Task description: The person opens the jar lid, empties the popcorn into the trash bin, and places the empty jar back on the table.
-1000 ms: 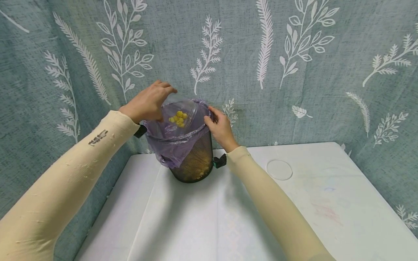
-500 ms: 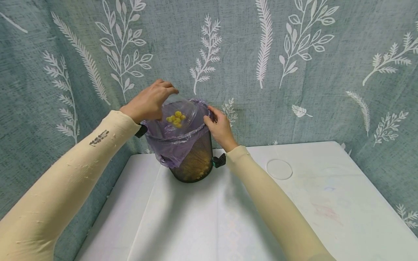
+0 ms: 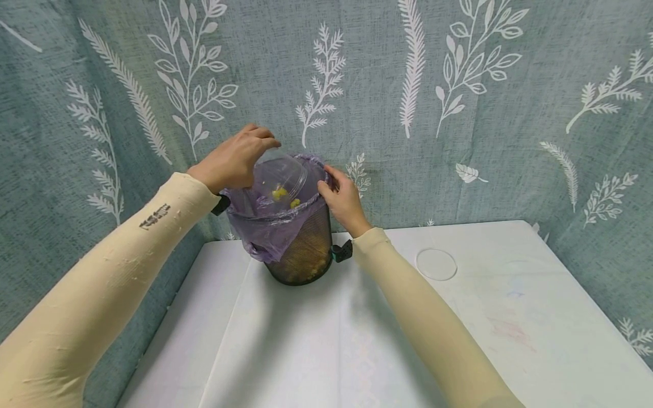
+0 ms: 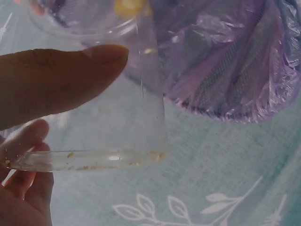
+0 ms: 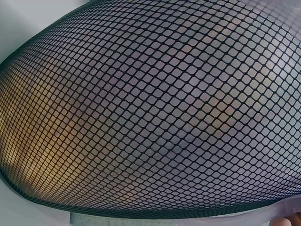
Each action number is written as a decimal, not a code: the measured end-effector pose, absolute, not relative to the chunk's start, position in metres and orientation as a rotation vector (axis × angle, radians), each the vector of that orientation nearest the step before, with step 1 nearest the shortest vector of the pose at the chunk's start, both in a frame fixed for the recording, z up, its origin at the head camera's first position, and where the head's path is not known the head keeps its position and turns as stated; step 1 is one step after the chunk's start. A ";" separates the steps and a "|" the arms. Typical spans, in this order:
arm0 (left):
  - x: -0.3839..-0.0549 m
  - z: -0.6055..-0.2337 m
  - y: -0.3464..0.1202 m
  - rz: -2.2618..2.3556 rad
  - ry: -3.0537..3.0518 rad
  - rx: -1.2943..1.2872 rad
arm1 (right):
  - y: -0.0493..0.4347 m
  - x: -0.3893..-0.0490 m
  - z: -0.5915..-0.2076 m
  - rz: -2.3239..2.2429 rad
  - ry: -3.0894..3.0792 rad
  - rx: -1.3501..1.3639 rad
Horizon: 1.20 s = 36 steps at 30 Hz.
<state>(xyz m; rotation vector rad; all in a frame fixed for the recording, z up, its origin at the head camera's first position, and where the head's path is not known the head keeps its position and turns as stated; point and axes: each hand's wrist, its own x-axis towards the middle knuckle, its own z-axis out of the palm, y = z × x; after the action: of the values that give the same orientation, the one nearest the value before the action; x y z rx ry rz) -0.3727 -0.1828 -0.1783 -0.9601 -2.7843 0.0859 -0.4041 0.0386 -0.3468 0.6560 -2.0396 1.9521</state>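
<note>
My left hand point(image 3: 229, 161) grips a clear plastic tub point(image 3: 285, 173), tipped over the mouth of a black mesh wastebasket point(image 3: 308, 249). Yellow popcorn-like pieces point(image 3: 279, 194) are at the tub's mouth and just below it. In the left wrist view, my thumb point(image 4: 70, 77) presses the tub wall point(image 4: 108, 127), and crumbs cling along its base. A purple bag point(image 3: 270, 235) lines the basket and folds over the rim. My right hand point(image 3: 347, 198) pinches the rim and bag on the right side. Yellowish contents show through the mesh point(image 5: 150, 117) in the right wrist view.
The basket stands near the back of a white table point(image 3: 296, 340). A clear round lid or ring point(image 3: 436, 264) lies to its right. Behind and beside the table hangs a grey-green curtain point(image 3: 377, 113) with white leaf prints.
The yellow pieces have slid down out of the tub toward the basket, with fewer now showing. The left hand has shifted very slightly; the right hand keeps its place on the rim.
</note>
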 end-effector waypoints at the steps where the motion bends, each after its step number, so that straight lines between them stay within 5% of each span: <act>1: -0.372 -0.178 -0.182 0.082 -2.777 -0.968 | 0.038 -0.404 -0.347 1.949 -2.043 0.656; 13: -0.373 -0.178 -0.181 0.058 -2.799 -0.930 | 0.038 -0.404 -0.345 1.948 -2.047 0.651; 36: -0.358 -0.190 -0.211 -0.577 -2.824 -0.341 | 0.036 -0.398 -0.344 1.953 -2.063 0.644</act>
<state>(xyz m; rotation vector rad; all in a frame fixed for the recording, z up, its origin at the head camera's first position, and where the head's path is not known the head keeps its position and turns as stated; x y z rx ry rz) -0.3576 -0.2110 -0.1897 -0.3412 -2.8241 -0.5767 -0.3980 0.0362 -0.3439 0.6442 -2.0631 1.9531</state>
